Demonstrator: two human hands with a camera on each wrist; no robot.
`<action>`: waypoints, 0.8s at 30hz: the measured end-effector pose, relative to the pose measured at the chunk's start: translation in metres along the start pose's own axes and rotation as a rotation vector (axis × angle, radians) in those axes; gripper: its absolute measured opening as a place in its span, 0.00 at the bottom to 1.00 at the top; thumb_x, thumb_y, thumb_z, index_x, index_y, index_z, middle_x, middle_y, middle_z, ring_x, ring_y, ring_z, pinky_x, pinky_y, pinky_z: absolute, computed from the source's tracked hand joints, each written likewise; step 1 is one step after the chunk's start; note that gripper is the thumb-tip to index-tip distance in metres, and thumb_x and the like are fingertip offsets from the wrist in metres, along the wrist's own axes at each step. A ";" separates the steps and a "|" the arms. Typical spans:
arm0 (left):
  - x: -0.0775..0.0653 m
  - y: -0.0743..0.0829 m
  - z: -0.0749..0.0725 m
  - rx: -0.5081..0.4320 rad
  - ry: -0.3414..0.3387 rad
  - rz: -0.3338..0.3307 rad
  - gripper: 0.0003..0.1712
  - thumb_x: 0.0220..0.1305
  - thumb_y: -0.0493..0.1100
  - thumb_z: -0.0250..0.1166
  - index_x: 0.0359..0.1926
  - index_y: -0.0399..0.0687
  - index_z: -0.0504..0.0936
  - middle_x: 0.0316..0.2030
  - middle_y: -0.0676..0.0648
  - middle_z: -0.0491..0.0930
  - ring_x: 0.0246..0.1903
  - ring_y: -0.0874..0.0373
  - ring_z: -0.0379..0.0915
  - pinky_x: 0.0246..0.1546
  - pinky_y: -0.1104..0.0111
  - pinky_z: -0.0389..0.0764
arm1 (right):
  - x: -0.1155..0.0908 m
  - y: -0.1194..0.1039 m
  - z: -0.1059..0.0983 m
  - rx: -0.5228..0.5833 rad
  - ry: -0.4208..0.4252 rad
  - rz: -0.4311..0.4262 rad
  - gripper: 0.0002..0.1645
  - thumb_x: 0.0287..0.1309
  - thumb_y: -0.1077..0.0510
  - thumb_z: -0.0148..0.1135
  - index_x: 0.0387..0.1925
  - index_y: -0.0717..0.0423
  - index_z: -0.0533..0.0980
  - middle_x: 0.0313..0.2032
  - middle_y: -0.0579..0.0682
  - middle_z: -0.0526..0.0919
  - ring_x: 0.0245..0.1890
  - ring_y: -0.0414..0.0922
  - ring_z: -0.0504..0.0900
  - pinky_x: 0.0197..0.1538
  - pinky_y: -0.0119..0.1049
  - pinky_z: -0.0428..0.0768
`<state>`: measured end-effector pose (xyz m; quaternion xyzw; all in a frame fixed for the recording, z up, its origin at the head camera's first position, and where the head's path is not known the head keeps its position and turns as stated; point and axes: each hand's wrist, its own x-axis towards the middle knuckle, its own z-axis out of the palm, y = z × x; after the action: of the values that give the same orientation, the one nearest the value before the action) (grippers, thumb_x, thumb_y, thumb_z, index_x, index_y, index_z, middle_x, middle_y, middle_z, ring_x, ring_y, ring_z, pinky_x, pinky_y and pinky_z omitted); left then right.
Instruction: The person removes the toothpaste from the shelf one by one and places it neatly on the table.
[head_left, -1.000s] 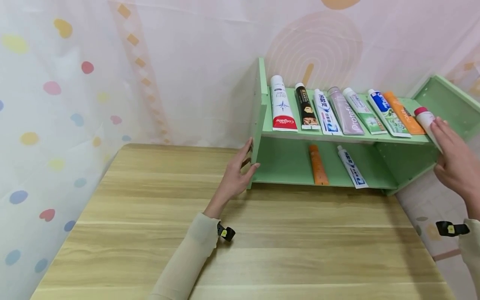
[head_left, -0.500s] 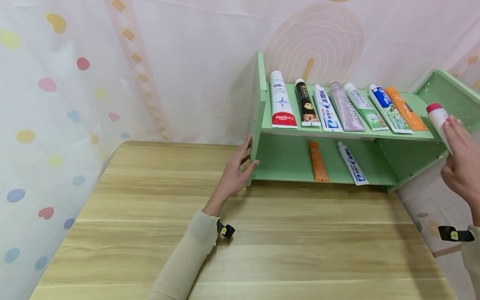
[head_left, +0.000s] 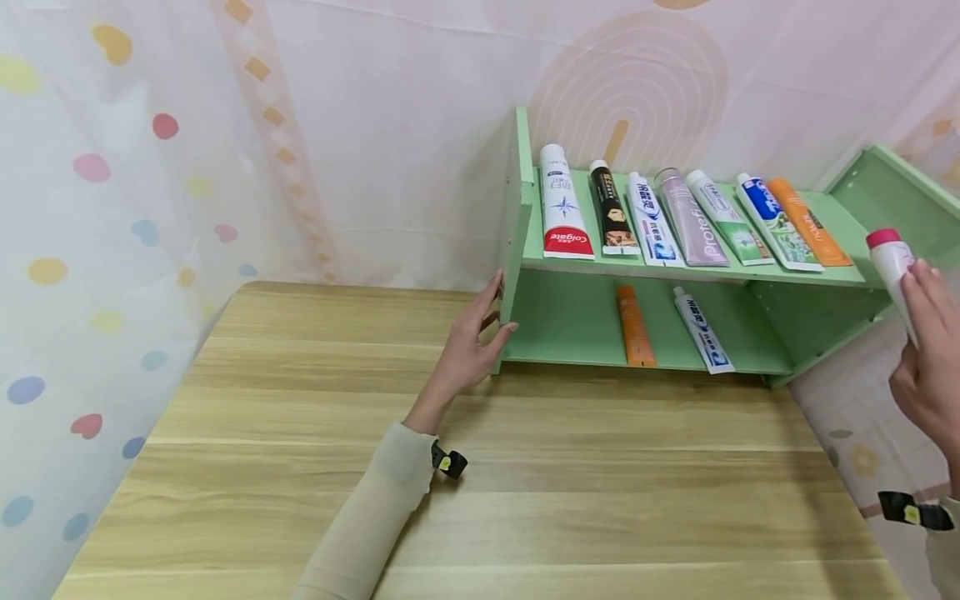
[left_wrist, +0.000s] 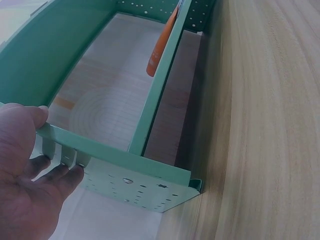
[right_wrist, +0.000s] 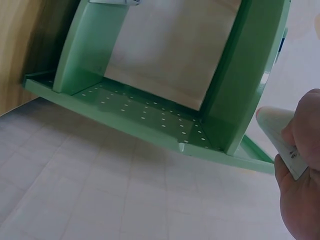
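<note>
My left hand [head_left: 468,346] grips the left side panel of a green two-tier shelf rack [head_left: 513,233]. In the left wrist view, the thumb lies on the panel's edge and the fingers on its outer face. At far right, my right hand [head_left: 930,358] holds a white toothpaste tube [head_left: 892,258] with a pinkish-red cap, cap upward and tilted. The right wrist view has this tube [right_wrist: 277,127] between thumb and fingers, beside the rack's upper tier. Part of the tube is hidden by the hand.
Several toothpaste tubes lie in a row on the upper tier, from a red-and-white Colgate tube [head_left: 564,208] to an orange tube [head_left: 810,225]. Below lie another orange tube [head_left: 636,325] and a blue-and-white tube [head_left: 703,329]. The rack stands at the back of a wooden table [head_left: 525,500].
My right hand has moved to the right with the white tube, away from the orange tube at the row's end, then slightly lower. The left hand stays on the rack's side panel.
</note>
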<state>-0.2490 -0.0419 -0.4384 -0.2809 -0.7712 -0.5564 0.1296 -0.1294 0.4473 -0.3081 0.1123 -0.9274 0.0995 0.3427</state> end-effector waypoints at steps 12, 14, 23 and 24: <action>0.001 -0.002 0.001 0.004 0.016 0.069 0.44 0.73 0.35 0.62 0.82 0.45 0.50 0.79 0.41 0.56 0.76 0.44 0.60 0.68 0.50 0.78 | -0.038 0.003 0.001 -0.064 0.104 -0.084 0.36 0.71 0.77 0.30 0.78 0.63 0.56 0.78 0.61 0.58 0.78 0.61 0.57 0.86 0.46 0.51; 0.001 -0.001 0.002 -0.001 0.016 0.079 0.44 0.73 0.35 0.62 0.82 0.45 0.50 0.79 0.40 0.56 0.75 0.43 0.61 0.67 0.49 0.78 | -0.045 0.003 0.001 -0.057 0.091 -0.066 0.39 0.69 0.77 0.29 0.79 0.61 0.55 0.79 0.60 0.56 0.78 0.61 0.56 0.86 0.47 0.50; 0.000 -0.001 0.001 -0.006 0.001 0.035 0.44 0.74 0.36 0.61 0.82 0.49 0.49 0.80 0.42 0.54 0.77 0.45 0.58 0.69 0.50 0.77 | -0.069 0.006 0.014 -0.001 0.122 -0.078 0.42 0.62 0.85 0.35 0.77 0.65 0.58 0.77 0.64 0.59 0.80 0.59 0.56 0.86 0.45 0.50; 0.000 -0.001 0.000 -0.004 0.004 0.030 0.44 0.74 0.37 0.61 0.83 0.49 0.49 0.80 0.43 0.54 0.77 0.46 0.58 0.69 0.51 0.77 | -0.069 0.006 0.017 0.014 0.114 -0.071 0.41 0.63 0.85 0.35 0.76 0.66 0.58 0.77 0.66 0.59 0.80 0.59 0.55 0.86 0.45 0.50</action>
<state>-0.2498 -0.0420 -0.4396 -0.2914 -0.7655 -0.5566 0.1390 -0.0898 0.4580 -0.3668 0.1416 -0.9012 0.1000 0.3973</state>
